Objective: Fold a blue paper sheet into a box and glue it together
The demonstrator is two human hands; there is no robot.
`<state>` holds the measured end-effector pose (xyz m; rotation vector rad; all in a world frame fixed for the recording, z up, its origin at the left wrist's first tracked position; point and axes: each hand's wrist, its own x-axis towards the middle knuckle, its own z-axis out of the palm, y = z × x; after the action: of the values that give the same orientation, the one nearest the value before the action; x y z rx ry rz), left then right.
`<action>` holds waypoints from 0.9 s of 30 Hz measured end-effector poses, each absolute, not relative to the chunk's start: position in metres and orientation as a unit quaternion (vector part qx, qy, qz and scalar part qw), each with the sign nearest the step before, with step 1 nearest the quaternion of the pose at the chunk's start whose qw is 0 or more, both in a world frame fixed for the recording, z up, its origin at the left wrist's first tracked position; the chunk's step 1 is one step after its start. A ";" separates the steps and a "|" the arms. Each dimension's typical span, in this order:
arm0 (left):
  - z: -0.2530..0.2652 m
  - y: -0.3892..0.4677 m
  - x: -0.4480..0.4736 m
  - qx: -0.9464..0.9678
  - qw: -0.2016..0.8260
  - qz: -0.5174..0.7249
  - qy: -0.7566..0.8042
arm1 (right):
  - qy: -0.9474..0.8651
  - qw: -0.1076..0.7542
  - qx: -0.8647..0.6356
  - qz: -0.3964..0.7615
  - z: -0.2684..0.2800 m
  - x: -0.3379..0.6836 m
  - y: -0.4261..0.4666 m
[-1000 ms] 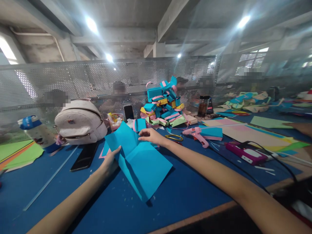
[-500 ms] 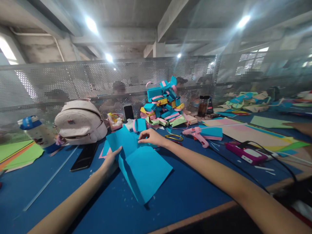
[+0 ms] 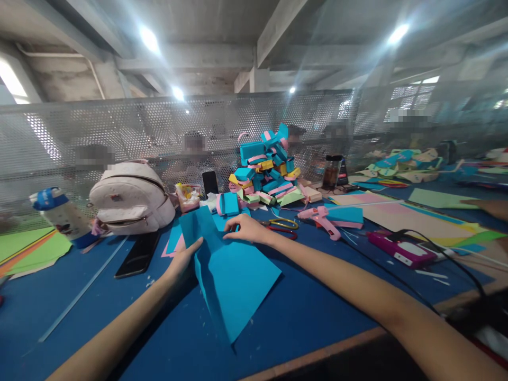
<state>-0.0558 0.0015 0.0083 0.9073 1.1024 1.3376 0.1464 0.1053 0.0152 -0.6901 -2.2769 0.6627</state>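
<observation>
The creased bright-blue paper sheet (image 3: pixel 242 280), in front of the multicoloured paper-block heap (image 3: pixel 265 172), has its left flap (image 3: pixel 196 226) swung further inward — the crease apparently closing. The left hand (image 3: pixel 182 262) has its grip on that flap; the right hand (image 3: pixel 248 229) curls narrowly — whether pinching paper, I cannot tell.

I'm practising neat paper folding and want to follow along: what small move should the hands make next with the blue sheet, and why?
Probably ease the raised far-left part over along its bend, because the left hand grips the blue sheet beside that part, while the right hand is near the far edge, well placed to guide it.
</observation>
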 end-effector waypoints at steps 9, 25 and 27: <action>0.006 0.003 -0.055 0.421 0.535 0.568 0.463 | -0.877 0.316 -0.295 0.210 0.016 0.138 0.090; 0.006 0.001 -0.050 0.393 0.566 0.572 0.446 | -0.857 0.355 -0.268 0.261 0.018 0.135 0.087; 0.007 -0.001 -0.048 0.384 0.576 0.572 0.440 | -0.850 0.367 -0.269 0.264 0.019 0.134 0.086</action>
<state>-0.0485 -0.0007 0.0071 0.8998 1.0300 1.3380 0.1340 0.0857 0.0190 -0.6915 -2.1837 0.6792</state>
